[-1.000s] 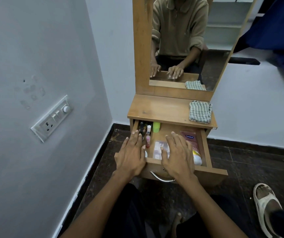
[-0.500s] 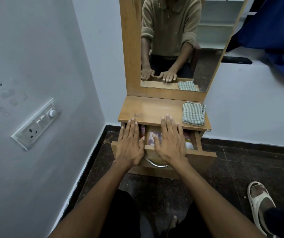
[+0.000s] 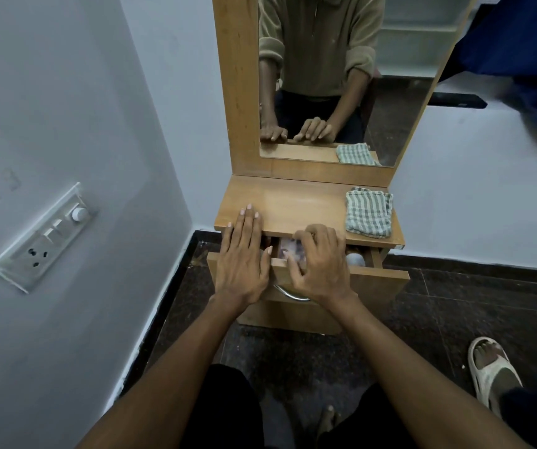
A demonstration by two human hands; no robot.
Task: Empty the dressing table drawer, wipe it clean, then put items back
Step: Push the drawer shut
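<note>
Two hands are what we see over the drawer of the dressing table, and the drawer stands partly out beneath them. Our left hand lies flat with straight fingers, grasping nothing, its fingertips resting on the front edge of the table top and its palm over the left end of the drawer. Our right hand, just beside it, has curled fingers hooked at the table's front edge above the drawer gap; we cannot tell whether it grasps anything. Between the two hands a pale packet shows inside the drawer, and past the right hand a white rounded thing. Beyond the right hand a checked cloth lies folded on the table top, below the mirror
</note>
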